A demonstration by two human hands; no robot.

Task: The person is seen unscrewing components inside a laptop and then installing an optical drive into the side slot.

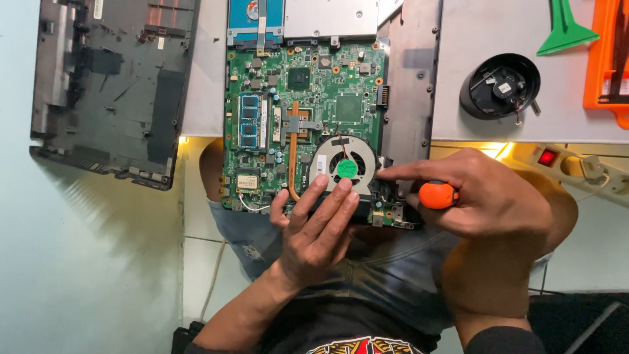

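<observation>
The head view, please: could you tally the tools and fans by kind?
Cooling fans: 2 — one on the green motherboard at, one loose at
Orange-handled screwdrivers: 1, in right hand
Green pry tools: 1
Total: 4

Green motherboard (304, 98), silver fan housing (327, 157) with a green hub sticker, orange screwdriver handle (438, 195), perhaps dark-grey casing (111, 85).
</observation>
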